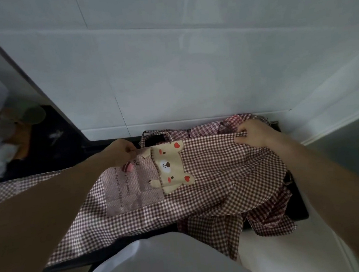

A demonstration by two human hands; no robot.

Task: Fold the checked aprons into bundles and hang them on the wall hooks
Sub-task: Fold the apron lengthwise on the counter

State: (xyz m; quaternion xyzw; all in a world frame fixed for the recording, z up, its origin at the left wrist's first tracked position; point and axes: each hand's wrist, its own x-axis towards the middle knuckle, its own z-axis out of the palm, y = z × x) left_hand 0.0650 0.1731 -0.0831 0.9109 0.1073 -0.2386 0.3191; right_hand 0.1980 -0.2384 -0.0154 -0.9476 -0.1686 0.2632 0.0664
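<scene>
Apron: I saw a brown-and-white checked apron [210, 176] spread over a dark counter [52, 151], its far edge near the white tiled wall [168, 71].
Pocket: a bear patch [170, 167] sat beside a finely striped pocket [131, 190] with writing.
Left hand: my left hand [121, 150] pinched the apron's far left edge.
Right hand: my right hand [254, 133] grasped the far right edge, bunching the cloth.
More cloth: other checked fabric [267, 212] lay crumpled beneath, at right.
</scene>
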